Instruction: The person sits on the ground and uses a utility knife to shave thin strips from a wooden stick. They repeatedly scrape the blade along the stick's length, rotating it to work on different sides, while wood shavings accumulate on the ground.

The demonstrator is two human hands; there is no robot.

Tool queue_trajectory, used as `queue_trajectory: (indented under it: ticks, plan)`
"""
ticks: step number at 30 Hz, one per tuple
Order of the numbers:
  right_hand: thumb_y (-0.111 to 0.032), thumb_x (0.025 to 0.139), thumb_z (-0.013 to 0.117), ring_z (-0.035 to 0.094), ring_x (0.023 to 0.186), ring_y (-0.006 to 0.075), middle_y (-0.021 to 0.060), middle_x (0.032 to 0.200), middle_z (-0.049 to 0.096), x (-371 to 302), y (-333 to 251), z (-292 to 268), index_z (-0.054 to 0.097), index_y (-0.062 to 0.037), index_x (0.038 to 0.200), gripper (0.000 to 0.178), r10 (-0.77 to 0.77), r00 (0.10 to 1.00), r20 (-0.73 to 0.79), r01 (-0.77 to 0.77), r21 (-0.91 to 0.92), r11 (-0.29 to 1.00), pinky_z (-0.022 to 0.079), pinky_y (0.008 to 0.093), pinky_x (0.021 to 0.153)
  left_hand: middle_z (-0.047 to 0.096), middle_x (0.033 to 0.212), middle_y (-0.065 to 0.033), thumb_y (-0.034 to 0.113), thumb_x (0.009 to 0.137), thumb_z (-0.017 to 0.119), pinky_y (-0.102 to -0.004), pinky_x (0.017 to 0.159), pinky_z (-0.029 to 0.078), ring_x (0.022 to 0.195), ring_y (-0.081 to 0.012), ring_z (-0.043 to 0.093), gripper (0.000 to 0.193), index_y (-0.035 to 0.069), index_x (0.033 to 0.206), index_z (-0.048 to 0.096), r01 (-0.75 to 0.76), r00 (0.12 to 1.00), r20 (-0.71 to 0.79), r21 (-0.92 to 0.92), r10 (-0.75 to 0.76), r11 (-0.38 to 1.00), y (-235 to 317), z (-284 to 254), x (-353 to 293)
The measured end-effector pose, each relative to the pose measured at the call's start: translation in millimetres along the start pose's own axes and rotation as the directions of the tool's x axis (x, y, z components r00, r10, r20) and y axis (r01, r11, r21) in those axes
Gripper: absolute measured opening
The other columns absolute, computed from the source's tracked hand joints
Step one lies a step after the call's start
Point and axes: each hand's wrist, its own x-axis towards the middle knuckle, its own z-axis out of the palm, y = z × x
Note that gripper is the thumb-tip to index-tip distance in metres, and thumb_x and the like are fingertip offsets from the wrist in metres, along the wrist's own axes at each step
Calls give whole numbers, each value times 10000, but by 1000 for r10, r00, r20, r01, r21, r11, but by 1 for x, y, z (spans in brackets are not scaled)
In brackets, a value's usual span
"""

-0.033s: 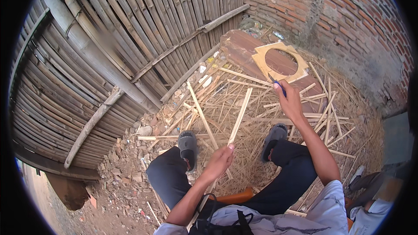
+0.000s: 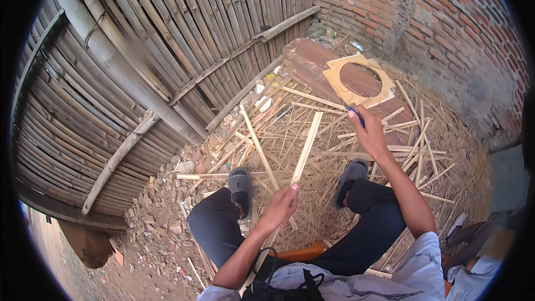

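Between my spread knees, my left hand (image 2: 281,206) is closed around the lower end of a pale split bamboo strip (image 2: 308,147), which slants up and away from me. My right hand (image 2: 369,134) is raised farther out to the right and grips a small blue-handled knife (image 2: 357,116). The knife's blade hardly shows at this angle. Beyond that hand lies a yellowish board frame (image 2: 332,81) with a large round hole, on a reddish-brown board (image 2: 306,58). The knife and the strip are apart.
Shavings and more bamboo strips (image 2: 258,147) litter the ground around my feet. A bamboo slat wall (image 2: 223,33) stands on the left, a brick wall (image 2: 373,0) behind. Stones (image 2: 185,167) lie along the slat wall's base. Another person (image 2: 479,245) sits at the lower right.
My right hand has turned slightly, and the knife blade that showed before can hardly be made out. My left hand and its strip stay in place.
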Motion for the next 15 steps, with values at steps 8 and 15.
queue_trajectory:
  ticks: [8, 15]
  plan:
    - [-420, 1078, 681, 746, 788, 419, 186, 926, 762, -51, -38, 40, 668, -57, 1115, 365, -402, 861, 312, 386, 115, 915, 577, 486, 665, 475, 726, 41, 412, 1197, 500, -278, 590, 388, 643, -60, 444, 404, 74, 987, 572, -165, 973, -142, 132, 183, 977, -15, -4, 11]
    - [-398, 1057, 709, 751, 699, 382, 153, 913, 774, -77, -55, 62, 688, -73, 1121, 332, -466, 825, 321, 466, 80, 881, 584, 477, 584, 451, 740, 70, 351, 1204, 491, -277, 615, 385, 670, -59, 407, 343, 67, 1030, 573, -350, 879, -191, 368, 438, 862, -12, 12, 11]
